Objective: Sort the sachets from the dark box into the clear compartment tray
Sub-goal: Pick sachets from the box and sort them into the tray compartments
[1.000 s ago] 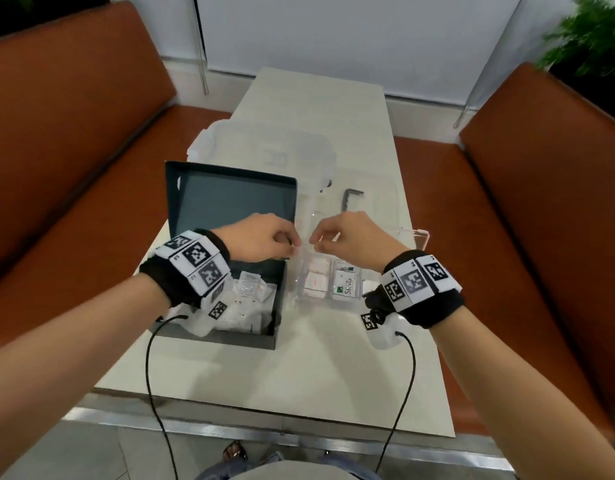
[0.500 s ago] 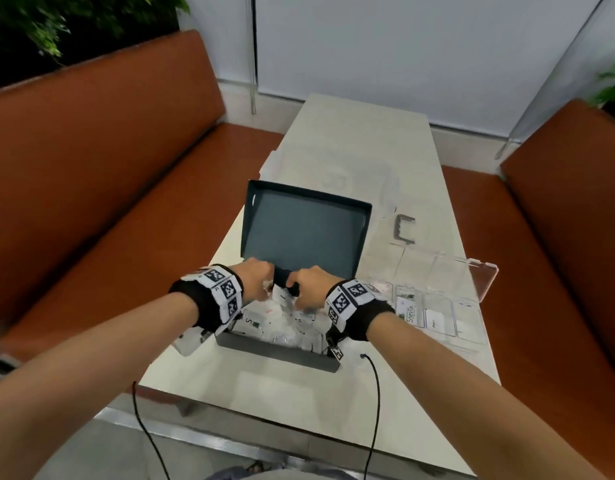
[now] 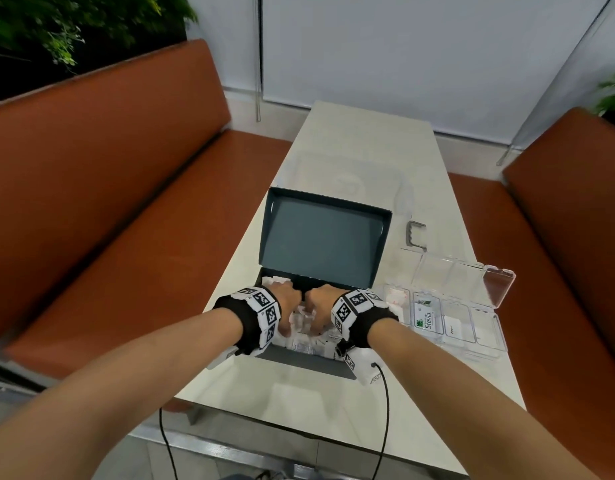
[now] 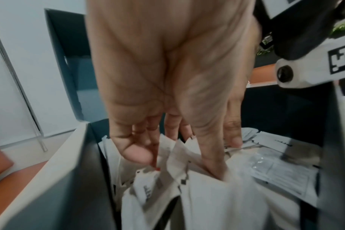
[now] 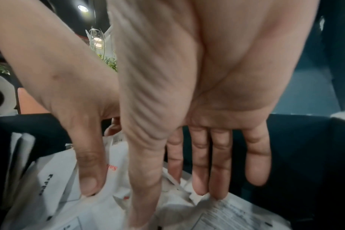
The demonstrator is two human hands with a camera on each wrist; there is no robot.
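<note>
The dark box [image 3: 308, 362] lies on the table with its lid [image 3: 323, 244] standing up, and a heap of white sachets [image 3: 311, 342] inside. Both hands are down in that heap, side by side. My left hand [image 3: 288, 304] [image 4: 177, 161] has its thumb and curled fingers around a white sachet [image 4: 172, 150]. My right hand [image 3: 318, 304] [image 5: 171, 203] keeps its fingers [image 5: 201, 179] straight, tips touching the sachets [image 5: 217, 216]. Right of the box, the clear compartment tray [image 3: 489, 341] holds a Stevia sachet [image 3: 426, 316] and pink-printed ones [image 3: 396, 299].
The tray's clear lid [image 3: 500, 285] stands open at the right. A grey metal bracket [image 3: 415, 233] and clear plastic packaging [image 3: 347, 174] lie beyond the box. Orange bench seats [image 3: 126, 244] flank the narrow table [image 3: 333, 420].
A second ago both hands were together over the box's right edge by the tray. They have since gone down into the box's sachets, and the head view has shifted left.
</note>
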